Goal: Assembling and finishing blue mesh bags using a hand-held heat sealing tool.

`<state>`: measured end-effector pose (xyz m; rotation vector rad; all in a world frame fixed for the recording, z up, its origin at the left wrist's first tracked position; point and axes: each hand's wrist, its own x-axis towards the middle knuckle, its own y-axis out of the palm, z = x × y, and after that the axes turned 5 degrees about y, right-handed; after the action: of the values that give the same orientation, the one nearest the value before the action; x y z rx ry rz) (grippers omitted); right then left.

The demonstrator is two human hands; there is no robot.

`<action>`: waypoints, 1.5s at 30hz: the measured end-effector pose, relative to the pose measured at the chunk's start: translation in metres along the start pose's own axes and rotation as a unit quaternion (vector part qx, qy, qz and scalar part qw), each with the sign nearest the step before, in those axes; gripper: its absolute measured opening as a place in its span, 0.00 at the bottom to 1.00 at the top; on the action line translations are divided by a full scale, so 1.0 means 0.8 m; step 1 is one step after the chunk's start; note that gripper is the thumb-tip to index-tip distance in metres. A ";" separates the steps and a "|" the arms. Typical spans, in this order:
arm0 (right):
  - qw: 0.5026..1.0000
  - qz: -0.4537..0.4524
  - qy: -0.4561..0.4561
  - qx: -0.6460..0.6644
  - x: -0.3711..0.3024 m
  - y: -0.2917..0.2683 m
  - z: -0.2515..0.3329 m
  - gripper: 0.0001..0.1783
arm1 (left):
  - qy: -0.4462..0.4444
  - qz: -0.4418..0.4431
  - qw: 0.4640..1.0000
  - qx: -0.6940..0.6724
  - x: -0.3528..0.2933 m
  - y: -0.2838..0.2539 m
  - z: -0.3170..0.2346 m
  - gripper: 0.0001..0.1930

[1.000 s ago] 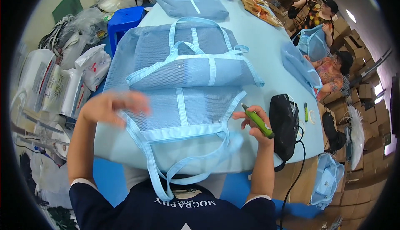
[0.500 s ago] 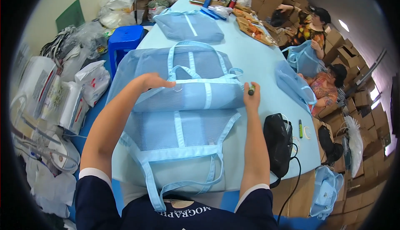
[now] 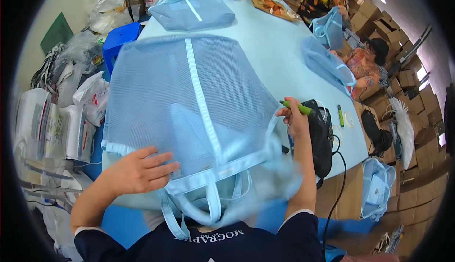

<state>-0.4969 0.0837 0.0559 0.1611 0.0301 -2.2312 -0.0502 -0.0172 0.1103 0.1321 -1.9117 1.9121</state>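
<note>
A large light-blue mesh tote bag (image 3: 156, 77) lies spread on the table before me, its handles hanging over the near edge and its lower right part blurred by motion. My left hand (image 3: 144, 169) is open, fingers stretched, over the mesh near the bag's lower left band. At the bag's right edge, my right hand (image 3: 295, 117) is closed around a green marker-like pen (image 3: 298, 108) with a dark end. Whether its fingers also touch the bag's edge, I cannot tell. Close to that hand lies a black pouch (image 3: 316, 143).
Another green pen (image 3: 340, 116) lies right of the pouch, where a black cable (image 3: 342, 176) runs down. A second mesh bag (image 3: 194, 13) rests at the table's far end. Two people handle blue bags on the right. A blue stool (image 3: 121, 36) and plastic sacks (image 3: 92, 96) line the left.
The bag has been flipped toward me, so a broad mesh panel now faces up and the handles have dropped nearer. My left hand has come down and let go; the right still holds the pen.
</note>
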 end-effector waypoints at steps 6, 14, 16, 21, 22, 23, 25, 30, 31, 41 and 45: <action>0.992 0.052 -0.048 -0.107 -0.054 0.005 -0.021 0.15 | -0.207 0.154 0.959 -0.117 -0.065 -0.010 -0.025 0.05; 0.953 0.087 -0.245 -0.155 -0.103 0.091 -0.059 0.22 | -0.364 -0.022 0.923 0.120 -0.034 0.011 0.010 0.24; 0.864 0.082 -0.308 -0.389 -0.120 0.095 -0.057 0.25 | -0.520 0.133 0.842 0.055 -0.076 0.030 0.030 0.29; 0.878 0.109 -0.279 -0.374 -0.131 0.089 -0.058 0.26 | -0.506 0.115 0.855 -0.016 -0.121 0.057 0.035 0.29; 0.879 0.113 -0.258 -0.385 -0.132 0.088 -0.059 0.26 | -0.508 0.120 0.853 -0.019 -0.118 0.055 0.032 0.29; 0.880 0.113 -0.277 -0.369 -0.133 0.090 -0.061 0.24 | -0.484 0.070 0.871 0.039 -0.114 0.054 0.029 0.28; 0.885 0.114 -0.282 -0.352 -0.127 0.087 -0.066 0.23 | -0.459 0.040 0.883 0.093 -0.107 0.054 0.033 0.27; 0.942 0.071 -0.264 -0.197 -0.122 0.075 -0.080 0.21 | -0.468 0.052 0.882 0.016 -0.138 0.077 0.070 0.25; 0.935 0.041 -0.284 -0.209 -0.120 0.068 -0.074 0.21 | -0.444 0.021 0.895 0.019 -0.144 0.085 0.077 0.24; 0.951 -0.021 -0.214 -0.222 -0.186 0.018 -0.091 0.21 | -0.422 -0.100 0.898 0.073 -0.126 0.065 0.018 0.19; 0.924 0.018 -0.248 -0.291 -0.218 0.015 -0.093 0.28 | -0.332 -0.034 0.941 -0.061 -0.077 0.030 -0.058 0.22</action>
<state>-0.3733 0.2190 0.0050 -0.7178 0.4043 -2.0693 0.0076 0.0144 0.0638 0.8913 -2.3901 1.8331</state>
